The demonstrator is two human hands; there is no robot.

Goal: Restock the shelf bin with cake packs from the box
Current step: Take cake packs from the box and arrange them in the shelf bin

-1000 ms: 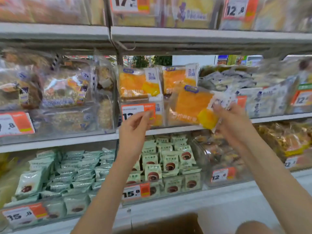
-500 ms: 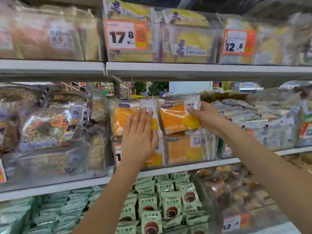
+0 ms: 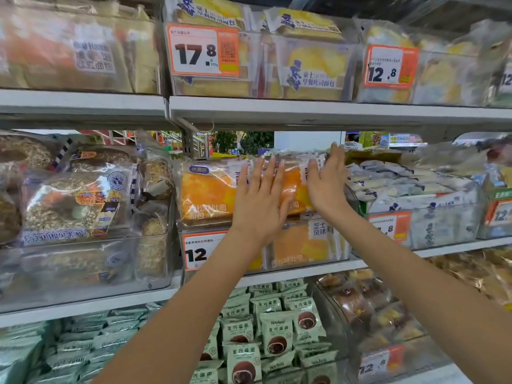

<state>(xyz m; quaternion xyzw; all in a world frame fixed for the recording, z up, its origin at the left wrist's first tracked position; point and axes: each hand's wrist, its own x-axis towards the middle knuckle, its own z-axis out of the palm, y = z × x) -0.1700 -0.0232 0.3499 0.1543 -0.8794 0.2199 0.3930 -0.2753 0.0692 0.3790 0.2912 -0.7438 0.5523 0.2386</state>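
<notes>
Orange cake packs [image 3: 206, 194] stand upright in a clear shelf bin [image 3: 327, 245] on the middle shelf, with more packs below them behind the bin's front wall. My left hand [image 3: 261, 199] lies flat, fingers spread, against the fronts of the top packs. My right hand [image 3: 327, 180] presses flat on the right side of the rightmost pack, fingers pointing up. Neither hand grips anything. The box is not in view.
A 12.8 price tag [image 3: 198, 250] hangs on the bin's front. Bins of nut bread [image 3: 72, 206] stand to the left and grey-white packs [image 3: 410, 189] to the right. Yellow bread [image 3: 313, 67] fills the shelf above, green snack packs [image 3: 274, 328] the shelf below.
My right hand has let go of the orange pack, which now stands in the bin. Both hands have flattened against the packs, and the view has tilted upward.
</notes>
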